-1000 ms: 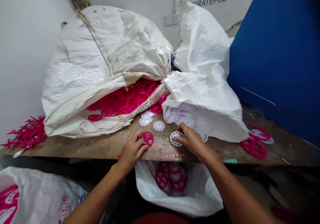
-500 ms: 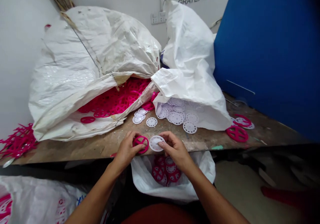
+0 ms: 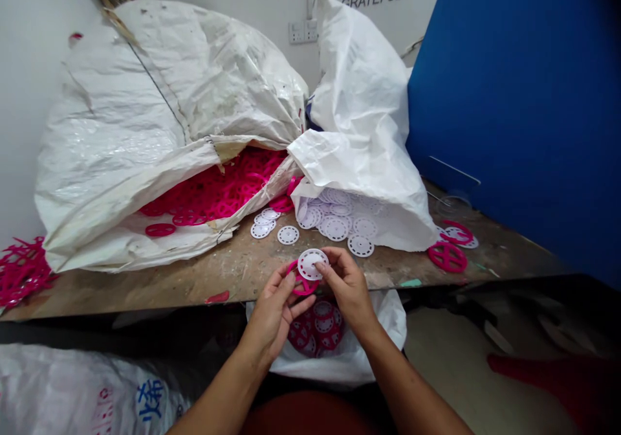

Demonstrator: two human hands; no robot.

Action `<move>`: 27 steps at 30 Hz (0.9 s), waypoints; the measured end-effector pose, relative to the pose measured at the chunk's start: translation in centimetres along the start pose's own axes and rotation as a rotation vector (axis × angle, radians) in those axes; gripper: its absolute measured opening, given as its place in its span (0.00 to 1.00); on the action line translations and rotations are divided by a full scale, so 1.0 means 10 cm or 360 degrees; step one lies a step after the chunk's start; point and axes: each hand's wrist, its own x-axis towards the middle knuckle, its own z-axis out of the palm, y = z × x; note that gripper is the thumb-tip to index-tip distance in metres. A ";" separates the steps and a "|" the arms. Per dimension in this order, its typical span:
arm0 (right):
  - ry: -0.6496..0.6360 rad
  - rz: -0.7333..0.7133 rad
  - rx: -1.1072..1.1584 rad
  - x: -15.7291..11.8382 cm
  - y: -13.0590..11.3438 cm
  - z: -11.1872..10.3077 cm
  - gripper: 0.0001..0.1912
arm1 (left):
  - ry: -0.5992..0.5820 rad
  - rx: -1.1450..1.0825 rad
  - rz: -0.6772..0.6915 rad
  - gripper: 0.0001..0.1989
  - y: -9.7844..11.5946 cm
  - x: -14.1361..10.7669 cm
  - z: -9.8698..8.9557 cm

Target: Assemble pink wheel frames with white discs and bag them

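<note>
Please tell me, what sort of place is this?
Probably a workshop or assembly area: a worn worktable, a large open sack of pink wheel-shaped parts, and another open sack with white discs at its mouth.

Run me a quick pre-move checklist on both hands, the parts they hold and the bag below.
1. Pink wheel held by the left hand: ok.
2. White disc gripped by the right hand, thumb on its face: ok.
3. Disc centred over the wheel: not ok; it overlaps the upper part, leaving the lower rim exposed.
4. Disc touching the wheel: cannot tell from this angle.
5. White bag below the table edge open: ok; pink-and-white pieces show inside.
</note>
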 end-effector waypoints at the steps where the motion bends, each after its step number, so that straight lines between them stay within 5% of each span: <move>1: 0.0012 -0.0047 -0.0091 -0.01 0.02 0.00 0.12 | 0.0012 -0.0015 -0.0001 0.18 -0.02 -0.01 0.01; 8: -0.0103 -0.0525 -0.0653 -0.08 0.01 -0.01 0.12 | 0.0057 0.0358 0.0308 0.19 -0.17 0.02 -0.11; 14: -0.0322 -0.0219 -0.0511 -0.03 -0.09 -0.03 0.09 | -0.0017 0.0881 0.0544 0.16 -0.13 0.02 -0.17; 18: -0.0198 0.0009 -0.0281 0.00 -0.06 -0.06 0.10 | -0.0118 0.0689 0.0358 0.20 -0.09 0.02 -0.10; 21: -0.0345 0.0182 -0.0054 -0.01 -0.03 -0.12 0.11 | -0.0172 0.0621 0.0284 0.23 -0.08 0.00 -0.09; 27: -0.0457 0.0045 -0.0328 -0.16 -0.08 -0.16 0.12 | -0.0115 0.0809 0.0342 0.19 -0.13 -0.02 -0.13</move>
